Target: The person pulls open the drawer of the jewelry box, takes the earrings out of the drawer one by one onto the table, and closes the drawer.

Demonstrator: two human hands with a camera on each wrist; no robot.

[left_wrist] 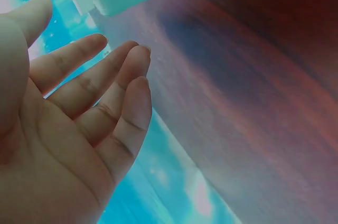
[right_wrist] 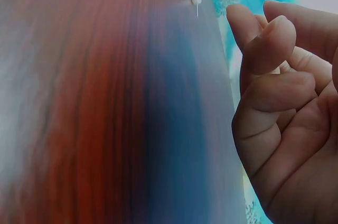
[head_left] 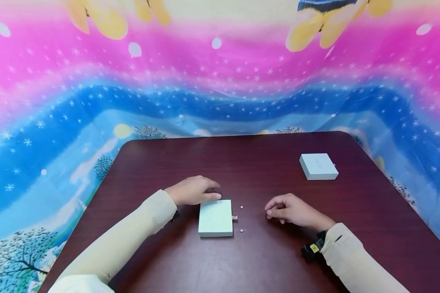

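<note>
Across the dark-red, wood-grained bench [head_left: 220, 266], the person's left hand [head_left: 191, 191], loosely open, is at the far edge of a pale-green, square lidded box [head_left: 215, 217]; the right hand [head_left: 292, 211], loosely curled, holds nothing. A white square box [head_left: 318, 166] bears faint, unreadable marks; both boxes' insides are hidden. Beside the pale-green one lie two tiny white round beads [head_left: 241, 230], one pinned.

The person wore a long, plain cream cloth sleeve [head_left: 126, 238] on the left, kinda creased near the elbow, and a matching cream cloth sleeve [head_left: 357, 258] on the right with a small dark slit [head_left: 338, 239] by the cuff. A chunky black wrist camera [head_left: 308, 252] sported a yellow label [head_left: 314, 248]; some black wrist gear [head_left: 174, 216] peeked out under the left cuff.
</note>
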